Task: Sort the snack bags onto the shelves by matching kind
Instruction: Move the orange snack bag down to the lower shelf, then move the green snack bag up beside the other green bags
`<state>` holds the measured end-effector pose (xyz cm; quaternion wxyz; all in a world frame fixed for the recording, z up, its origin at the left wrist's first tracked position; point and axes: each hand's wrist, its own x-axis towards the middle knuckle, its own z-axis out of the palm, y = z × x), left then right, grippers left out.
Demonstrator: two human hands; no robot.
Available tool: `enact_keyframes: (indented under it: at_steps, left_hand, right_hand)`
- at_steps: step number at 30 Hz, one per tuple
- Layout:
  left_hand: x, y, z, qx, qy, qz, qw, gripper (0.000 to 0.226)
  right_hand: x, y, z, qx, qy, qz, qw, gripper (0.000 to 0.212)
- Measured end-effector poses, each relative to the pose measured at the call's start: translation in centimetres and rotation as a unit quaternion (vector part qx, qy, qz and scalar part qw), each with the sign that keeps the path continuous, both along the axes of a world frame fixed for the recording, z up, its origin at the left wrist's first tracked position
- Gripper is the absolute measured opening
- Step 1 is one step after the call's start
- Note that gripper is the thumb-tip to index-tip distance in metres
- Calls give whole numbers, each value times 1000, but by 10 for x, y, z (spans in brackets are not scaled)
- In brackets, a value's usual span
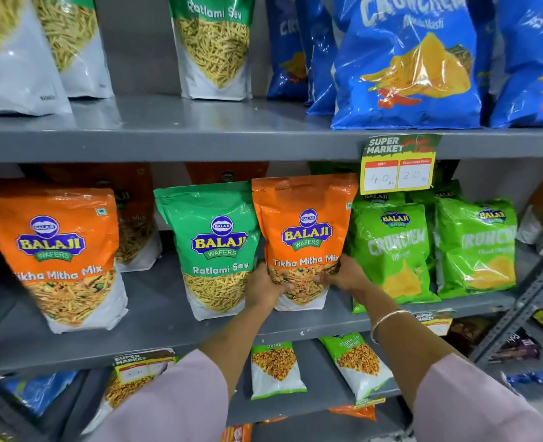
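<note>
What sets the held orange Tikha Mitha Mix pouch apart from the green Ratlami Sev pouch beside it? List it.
The orange Tikha Mitha Mix pouch is gripped by the left hand and right hand; the green Ratlami Sev pouch stands untouched. Orange shows mixed snack, green plain yellow strands. Both carry Balaji Wafers logos.

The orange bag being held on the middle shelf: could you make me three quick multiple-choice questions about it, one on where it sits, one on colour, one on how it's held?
1. What stands directly left of the held orange Tikha Mitha Mix bag?
A. a blue Crunchem bag
B. a green Ratlami Sev bag
C. a price tag

2. What colour are the Crunchem bags to its right on the same shelf?
A. light green
B. blue
C. orange

3. How is the bag held?
A. by one hand at the top
B. lying flat, untouched
C. upright, both hands at its lower part

Answers: B, the green Ratlami Sev bag stands beside it; A, the light green Crunchem bags stand there; C, the left hand and right hand clasp its bottom.
</note>
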<state>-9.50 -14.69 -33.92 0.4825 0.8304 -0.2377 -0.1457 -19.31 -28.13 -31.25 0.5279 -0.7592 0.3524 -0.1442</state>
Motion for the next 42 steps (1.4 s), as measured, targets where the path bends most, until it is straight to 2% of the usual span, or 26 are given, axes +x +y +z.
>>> enact_keyframes:
  at_steps: [1,3,5,7,9,12,14,15,17,20,22,25,29,37,42]
  left_hand:
    - [0,2,2,20,13,-11,1000,64]
    - [0,8,9,74,36,-43,996,55]
    - [-1,19,17,144,40,-64,987,46]
    - [0,34,21,204,41,-70,975,40]
    - [7,54,19,229,75,-83,967,28]
    - [31,90,12,274,119,-53,953,31]
    - [47,111,16,294,77,-14,953,26]
    - [55,120,19,304,36,18,952,38]
    - [67,133,23,258,15,75,963,58]
    - [79,138,19,134,59,52,988,81]
    - [81,135,10,63,87,31,994,80]
    - [82,134,0,17,73,51,996,66]
    - [81,144,-3,-11,47,80,996,61]
    - [70,191,4,25,13,80,996,67]
    - [44,215,31,-11,-24,93,995,63]
  right_hand:
    - [-1,0,3,12,37,13,999,43]
    - [-4,2,9,53,166,59,983,16]
    - [0,6,15,72,311,111,941,27]
    - [9,21,18,75,363,175,912,25]
    - [26,46,23,83,334,216,914,29]
    - [53,87,25,84,257,218,938,30]
    - [68,105,20,91,211,221,948,18]
    - [73,109,15,91,184,212,955,27]
    - [82,115,5,112,123,198,966,49]
    - [89,115,-15,137,17,167,976,59]
    - [92,116,-23,126,-20,142,982,63]
    - [94,117,-30,105,-47,117,986,72]
    - [93,126,-27,70,-46,110,990,83]
    - [76,170,-11,24,-36,126,991,79]
    - [65,190,8,-13,-51,151,987,77]
